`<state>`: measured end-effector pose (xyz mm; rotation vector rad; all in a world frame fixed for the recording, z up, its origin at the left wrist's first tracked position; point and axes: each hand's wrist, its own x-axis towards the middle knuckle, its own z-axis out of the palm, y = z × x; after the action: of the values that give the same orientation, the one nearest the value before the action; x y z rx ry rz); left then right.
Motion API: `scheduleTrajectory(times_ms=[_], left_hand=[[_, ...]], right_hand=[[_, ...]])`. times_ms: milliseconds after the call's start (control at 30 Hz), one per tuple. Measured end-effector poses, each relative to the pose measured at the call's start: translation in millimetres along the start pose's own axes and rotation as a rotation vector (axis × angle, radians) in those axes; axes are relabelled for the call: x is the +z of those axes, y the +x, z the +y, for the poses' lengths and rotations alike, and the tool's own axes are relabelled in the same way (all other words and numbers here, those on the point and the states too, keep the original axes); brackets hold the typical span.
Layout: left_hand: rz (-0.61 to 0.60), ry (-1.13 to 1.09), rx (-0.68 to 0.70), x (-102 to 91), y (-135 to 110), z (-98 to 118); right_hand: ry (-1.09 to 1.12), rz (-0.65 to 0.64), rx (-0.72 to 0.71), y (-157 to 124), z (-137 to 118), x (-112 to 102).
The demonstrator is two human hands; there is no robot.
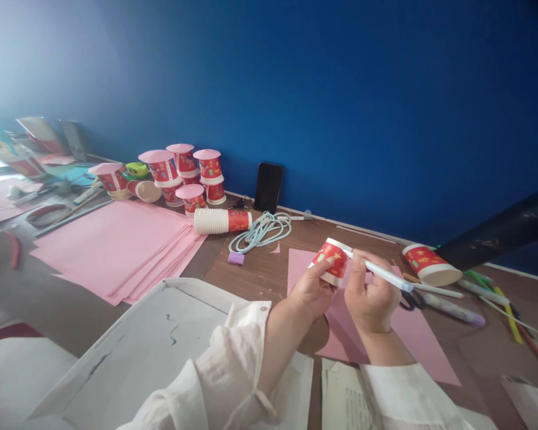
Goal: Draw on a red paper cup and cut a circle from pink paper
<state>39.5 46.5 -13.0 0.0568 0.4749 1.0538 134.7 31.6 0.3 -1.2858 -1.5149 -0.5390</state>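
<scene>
My left hand (311,292) grips a red paper cup (334,260) with yellow and green prints and a white rim. A white pen (381,273) is pinched in my right hand (373,295), its tip at the cup's upper right edge; I cannot tell whether it touches. Both hands are above a pink paper sheet (421,343) on the brown table. Dark scissor handles (413,298) show just right of my right hand. Farther right, another red cup (425,263) lies on its side.
Several red cups with pink paper discs (156,156) stand at the back left. A stack of cups (213,221) lies beside a pale blue cord (262,232). A phone (269,186) leans on the blue wall. Pink sheets (112,245) cover the left; pens (457,309) lie right.
</scene>
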Motion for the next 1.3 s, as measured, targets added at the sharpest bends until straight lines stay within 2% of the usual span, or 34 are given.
scheduleTrajectory(times_ms=[333, 1300], left_hand=[[0.016, -0.021, 0.002, 3.1, -2.3, 1.1], [-0.040, 0.018, 0.036, 0.0, -0.9, -0.4]], right_hand=[[-0.015, 0.024, -0.011, 1.9, -3.6, -1.0], [-0.022, 0.010, 0.013, 1.2, -3.3, -1.1]])
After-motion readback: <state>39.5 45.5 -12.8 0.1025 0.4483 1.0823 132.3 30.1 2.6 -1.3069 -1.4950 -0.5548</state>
